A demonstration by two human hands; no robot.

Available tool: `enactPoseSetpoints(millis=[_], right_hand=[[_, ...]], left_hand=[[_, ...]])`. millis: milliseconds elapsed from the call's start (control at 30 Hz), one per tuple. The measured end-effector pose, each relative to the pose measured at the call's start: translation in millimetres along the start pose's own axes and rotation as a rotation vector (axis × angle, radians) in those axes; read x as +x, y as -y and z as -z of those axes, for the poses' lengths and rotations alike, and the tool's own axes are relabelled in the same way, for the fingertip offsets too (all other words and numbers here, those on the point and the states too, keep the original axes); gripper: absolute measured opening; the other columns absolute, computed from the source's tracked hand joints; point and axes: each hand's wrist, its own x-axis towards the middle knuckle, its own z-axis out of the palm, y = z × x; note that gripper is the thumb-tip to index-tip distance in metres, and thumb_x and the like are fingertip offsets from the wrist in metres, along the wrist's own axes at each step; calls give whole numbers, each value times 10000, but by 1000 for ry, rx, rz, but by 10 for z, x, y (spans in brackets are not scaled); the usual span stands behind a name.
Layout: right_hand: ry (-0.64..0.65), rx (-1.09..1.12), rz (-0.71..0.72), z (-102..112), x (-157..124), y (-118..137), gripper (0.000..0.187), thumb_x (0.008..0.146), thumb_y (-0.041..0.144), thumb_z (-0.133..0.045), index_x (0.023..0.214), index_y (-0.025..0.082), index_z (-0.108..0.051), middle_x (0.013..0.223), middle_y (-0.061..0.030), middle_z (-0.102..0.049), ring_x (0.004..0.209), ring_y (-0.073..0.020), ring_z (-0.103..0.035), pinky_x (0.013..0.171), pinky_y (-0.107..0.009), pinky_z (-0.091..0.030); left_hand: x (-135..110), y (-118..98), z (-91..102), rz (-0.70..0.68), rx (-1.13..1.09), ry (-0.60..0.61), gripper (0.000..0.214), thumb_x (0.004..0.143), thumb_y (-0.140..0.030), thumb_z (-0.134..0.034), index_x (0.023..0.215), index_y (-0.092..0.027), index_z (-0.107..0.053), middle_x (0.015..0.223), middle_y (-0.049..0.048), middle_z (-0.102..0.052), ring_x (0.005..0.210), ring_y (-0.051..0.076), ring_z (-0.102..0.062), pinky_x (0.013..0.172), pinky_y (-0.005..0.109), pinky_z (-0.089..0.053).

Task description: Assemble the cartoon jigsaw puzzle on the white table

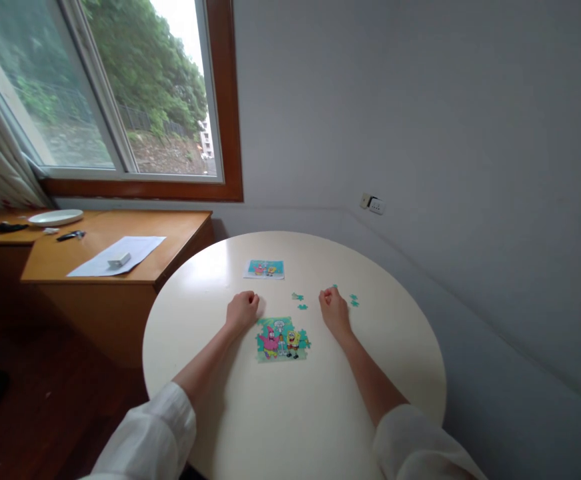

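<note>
A partly joined jigsaw puzzle (281, 341) lies flat on the table, showing a pink starfish, a yellow sponge and a pale green figure. Its right and upper right edges are uneven with tabs. My left hand (243, 309) rests as a loose fist just above the puzzle's upper left corner, with nothing showing in it. My right hand (335, 309), its fingers curled in, rests to the upper right of the puzzle; no object shows between them. Beyond its knuckles a puzzle piece (335, 287) peeks out, partly hidden. Loose teal pieces (303, 307) lie between my hands.
More loose pieces (353, 300) lie right of my right hand. A small reference picture (265, 269) sits farther back on the round white table (290, 427). At left, a wooden desk (185, 230) carries a paper sheet (143, 248), a white box (119, 260) and a plate (56, 217).
</note>
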Motion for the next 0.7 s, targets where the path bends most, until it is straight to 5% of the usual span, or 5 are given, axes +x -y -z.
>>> enactPoseSetpoints(millis=[700], right_hand=[[-46,128,8,-24,15,-70,454,681,578,-498,511,221,-273,441,78,-288,452,-94,-266,470,-232,-249]], left_hand=[[138,187,-108,15,-281,-104,315,720,-356,-372,481,-194,-245,459,-53,-271,483,87,-292,491,221,-218]])
